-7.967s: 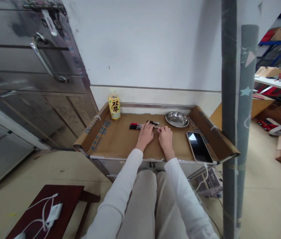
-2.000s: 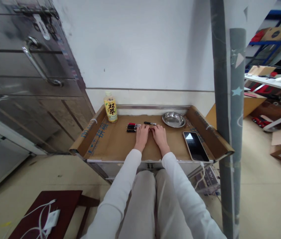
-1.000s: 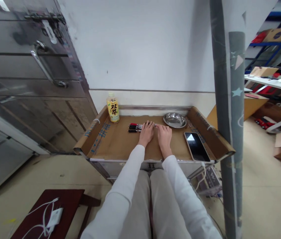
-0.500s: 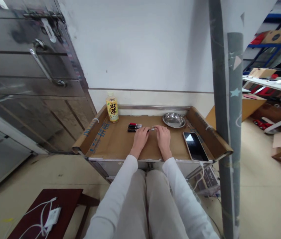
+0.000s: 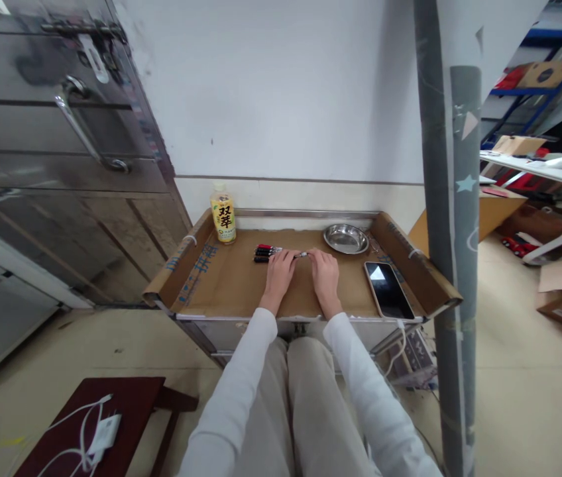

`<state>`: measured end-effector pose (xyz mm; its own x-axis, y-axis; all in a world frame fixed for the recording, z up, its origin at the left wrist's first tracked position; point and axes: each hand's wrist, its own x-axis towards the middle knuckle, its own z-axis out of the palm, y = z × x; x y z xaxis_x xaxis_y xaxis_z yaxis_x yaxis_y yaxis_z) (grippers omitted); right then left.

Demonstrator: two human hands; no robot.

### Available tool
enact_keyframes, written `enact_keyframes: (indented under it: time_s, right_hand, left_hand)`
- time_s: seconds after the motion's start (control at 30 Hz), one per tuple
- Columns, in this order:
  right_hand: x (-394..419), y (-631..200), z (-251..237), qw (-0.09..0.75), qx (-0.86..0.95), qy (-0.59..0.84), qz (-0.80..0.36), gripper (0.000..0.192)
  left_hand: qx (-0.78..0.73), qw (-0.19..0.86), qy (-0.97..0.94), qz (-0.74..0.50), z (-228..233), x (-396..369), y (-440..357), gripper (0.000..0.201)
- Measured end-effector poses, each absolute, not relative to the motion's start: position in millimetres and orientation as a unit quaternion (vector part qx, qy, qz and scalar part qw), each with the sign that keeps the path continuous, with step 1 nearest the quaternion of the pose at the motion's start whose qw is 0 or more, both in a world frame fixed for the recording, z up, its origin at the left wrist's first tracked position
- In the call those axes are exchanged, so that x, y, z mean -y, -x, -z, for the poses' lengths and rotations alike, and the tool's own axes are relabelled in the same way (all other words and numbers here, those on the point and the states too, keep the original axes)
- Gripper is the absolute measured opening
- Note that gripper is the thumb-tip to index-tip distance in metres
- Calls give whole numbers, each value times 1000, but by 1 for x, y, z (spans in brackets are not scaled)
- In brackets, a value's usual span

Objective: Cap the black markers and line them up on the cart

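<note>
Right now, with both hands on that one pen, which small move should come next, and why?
Probably lay the pen beside the row of pens. The left hand and right hand both pinch it just above the cardboard liner, its tip showing between them, and the row lies close on the left. Whether it is capped is too small to tell.

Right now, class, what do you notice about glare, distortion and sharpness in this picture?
Head view: wide-angle bending curves the steel cabinet and grey pole; glare patches sit on the phone screen and metal dish; the pens beside the left hand and right hand are small and soft.
</note>
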<state>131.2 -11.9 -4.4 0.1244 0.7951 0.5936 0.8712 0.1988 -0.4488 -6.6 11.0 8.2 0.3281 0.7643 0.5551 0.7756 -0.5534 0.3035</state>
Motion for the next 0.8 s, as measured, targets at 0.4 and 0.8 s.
enact_keyframes:
  time_s: [0.4, 0.8]
  right_hand:
    - [9, -126, 12, 428, 747, 508, -24, 68]
    - [0, -128, 30, 358, 721, 593, 11, 47]
  left_hand:
    - [612, 23, 693, 379, -3, -3, 15, 23]
    - [655, 4, 691, 307, 4, -1, 21, 30]
